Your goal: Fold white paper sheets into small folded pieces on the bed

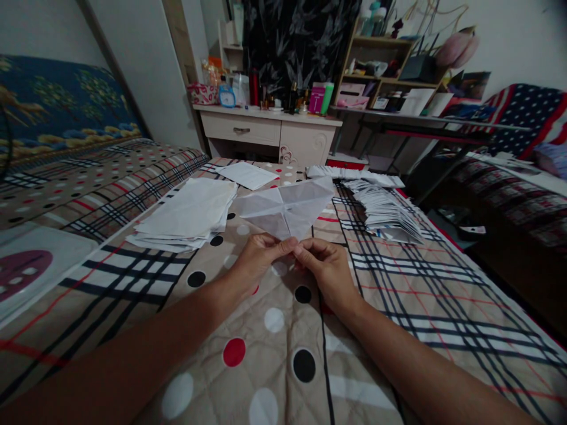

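Note:
A creased sheet of white paper [286, 203] is raised over the patterned bedspread, its nearest corner between my two hands. My left hand [266, 255] pinches that corner with thumb and fingers from the left. From the right, my right hand [325, 262] pinches it too, and the thumb tips almost meet. Fold lines cross in the middle of the sheet. To the left lies a stack of white paper sheets [186, 212], and behind it a smaller white sheet [248, 175]. On the right, many folded papers [385, 206] lie fanned in a row.
The bedspread [274, 348] has dots and plaid stripes. At the left edge rests a white item with a purple print [26, 271]. A cream dresser [266, 130] with bottles and boxes stands beyond the bed. A wooden shelf [381, 44] and a narrow table [434, 124] are at right.

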The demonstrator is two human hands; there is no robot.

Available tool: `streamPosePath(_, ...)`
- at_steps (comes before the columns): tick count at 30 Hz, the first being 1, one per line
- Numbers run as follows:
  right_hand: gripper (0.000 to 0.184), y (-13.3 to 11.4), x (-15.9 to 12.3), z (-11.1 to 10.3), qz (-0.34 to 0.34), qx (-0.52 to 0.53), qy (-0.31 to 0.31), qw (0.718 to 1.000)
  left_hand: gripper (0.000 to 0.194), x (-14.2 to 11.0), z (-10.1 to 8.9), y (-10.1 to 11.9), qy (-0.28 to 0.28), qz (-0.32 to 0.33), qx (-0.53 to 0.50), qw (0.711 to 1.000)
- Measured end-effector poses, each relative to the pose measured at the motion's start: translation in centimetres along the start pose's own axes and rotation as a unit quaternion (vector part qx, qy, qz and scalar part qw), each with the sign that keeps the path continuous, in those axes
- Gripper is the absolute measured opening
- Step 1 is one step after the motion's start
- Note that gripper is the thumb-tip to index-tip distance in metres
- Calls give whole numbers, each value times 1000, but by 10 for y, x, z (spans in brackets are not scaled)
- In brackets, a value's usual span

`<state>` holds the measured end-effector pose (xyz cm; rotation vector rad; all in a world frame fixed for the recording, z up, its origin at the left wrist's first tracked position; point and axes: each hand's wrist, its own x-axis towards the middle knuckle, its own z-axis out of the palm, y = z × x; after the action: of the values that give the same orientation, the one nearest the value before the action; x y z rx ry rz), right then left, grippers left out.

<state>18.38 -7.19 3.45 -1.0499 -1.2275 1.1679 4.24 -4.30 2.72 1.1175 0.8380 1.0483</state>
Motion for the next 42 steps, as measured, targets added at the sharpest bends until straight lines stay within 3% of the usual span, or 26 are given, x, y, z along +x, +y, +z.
streamPosePath(4, 16, -1, 0, -2, 0, -10, 15, 1000, 24, 0, 4, 0, 15, 16, -4, 1000)
streamPosePath(7, 15, -1, 2, -4, 7, -29, 21, 999, 22, 2, 2, 0, 80, 49, -5, 996)
streamPosePath(13, 16, 0, 2, -7, 20, -43, 20, 999, 31, 10, -16, 1, 171, 33, 7, 985)
streamPosePath(22, 20, 1, 2, -6, 70, -19, -40, 997, 34, 10, -26, 5, 172, 55, 144, 973)
streamPosePath(31, 37, 6, 13, -17, 67, 65, 37, 995, 28, 13, -33, 6, 113, 42, 238, 964)
streamPosePath(34, 41, 11, 19, -23, 33, -8, 59, 998, 28, 13, -33, 6, 73, 9, 258, 963)
streamPosePath(36, 40, 14, 23, -29, -2, -111, 79, 991, 28, 15, -37, 4, 53, 3, 289, 956)
streamPosePath(39, 49, 18, 27, -39, -52, -329, 106, 937, 29, 18, -44, 0, 48, 58, 367, 927)
streamPosePath(42, 62, 22, 31, -46, -110, -453, 85, 880, 43, 22, -50, -4, 64, 148, 468, 869)
